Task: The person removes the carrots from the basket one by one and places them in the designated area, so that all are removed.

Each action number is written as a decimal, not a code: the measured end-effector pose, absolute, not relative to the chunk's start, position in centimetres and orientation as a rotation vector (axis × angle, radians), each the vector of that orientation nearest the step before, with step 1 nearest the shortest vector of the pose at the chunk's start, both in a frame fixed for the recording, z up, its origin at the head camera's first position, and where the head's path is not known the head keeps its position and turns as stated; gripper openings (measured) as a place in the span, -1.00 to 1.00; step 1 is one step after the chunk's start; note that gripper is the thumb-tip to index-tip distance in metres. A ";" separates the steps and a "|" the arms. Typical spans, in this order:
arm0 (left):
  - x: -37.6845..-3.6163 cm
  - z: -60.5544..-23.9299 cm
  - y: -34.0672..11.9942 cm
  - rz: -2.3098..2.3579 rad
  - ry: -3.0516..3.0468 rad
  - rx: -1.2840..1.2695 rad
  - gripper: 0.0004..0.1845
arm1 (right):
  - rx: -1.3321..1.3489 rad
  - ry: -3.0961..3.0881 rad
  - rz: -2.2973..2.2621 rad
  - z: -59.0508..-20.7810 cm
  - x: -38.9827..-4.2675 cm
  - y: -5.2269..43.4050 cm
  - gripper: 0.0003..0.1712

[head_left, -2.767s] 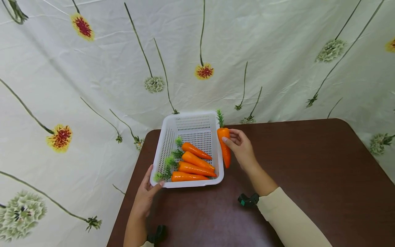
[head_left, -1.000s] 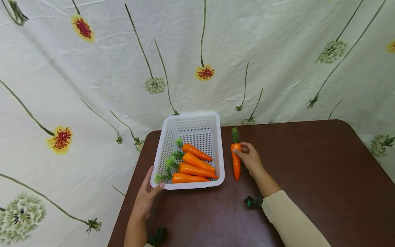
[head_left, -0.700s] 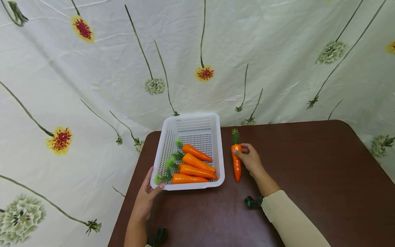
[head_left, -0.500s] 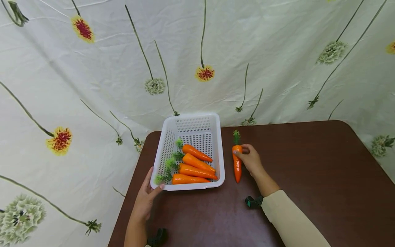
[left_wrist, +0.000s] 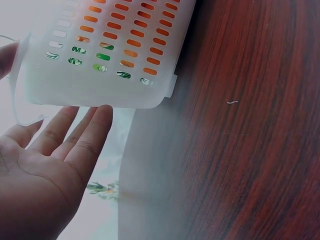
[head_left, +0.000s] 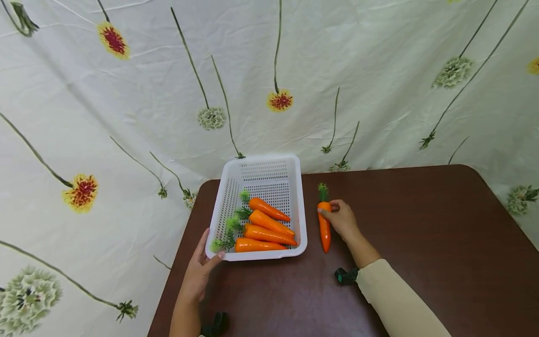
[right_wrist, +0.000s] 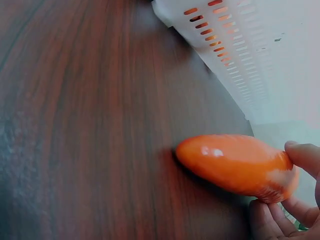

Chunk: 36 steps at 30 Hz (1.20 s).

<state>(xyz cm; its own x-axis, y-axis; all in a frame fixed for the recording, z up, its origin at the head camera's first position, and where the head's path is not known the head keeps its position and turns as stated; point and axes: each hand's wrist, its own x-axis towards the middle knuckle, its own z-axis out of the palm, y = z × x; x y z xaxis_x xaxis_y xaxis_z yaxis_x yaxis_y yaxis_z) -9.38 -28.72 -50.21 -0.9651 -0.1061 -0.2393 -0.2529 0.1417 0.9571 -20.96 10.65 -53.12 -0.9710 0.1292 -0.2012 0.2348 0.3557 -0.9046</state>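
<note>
A: In the head view, what is being handled?

B: A single carrot [head_left: 324, 228] is being pinched near its leafy end by the right hand [head_left: 343, 220]. It is lying on the brown table [head_left: 421, 243], just beside the right wall of the white basket [head_left: 300, 206], outside it. Four carrots [head_left: 265, 224] are lying inside the basket, so the work is judged to be partly done, with those four left.

A: And the left hand [head_left: 198, 274]?

B: The basket's near left corner is being steadied by it, thumb against the rim, fingers fairly straight.

A: Is that being confirmed by the left wrist view?

B: Yes. The left hand [left_wrist: 47, 165] is being held open, palm up, fingertips at the basket [left_wrist: 100, 75], through whose slots orange and green are being seen.

A: And the right wrist view?

B: The carrot [right_wrist: 232, 162] is being shown resting on the table [right_wrist: 75, 125], its thick end gripped between thumb and fingertips [right_wrist: 302, 157]. The basket [right_wrist: 240, 50] is standing near, apart from the carrot.
</note>
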 end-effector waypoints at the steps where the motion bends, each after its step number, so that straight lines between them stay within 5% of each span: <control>1: -9.4 -50.2 -28.7 1.956 2.283 -0.361 -0.06 | 0.338 2.515 -1.683 -53.1 -21.0 10.6 -0.33; 36: -9.2 -50.5 -28.8 1.993 2.271 -0.311 -0.05 | 0.300 2.457 -1.750 -53.8 -19.7 11.0 -0.37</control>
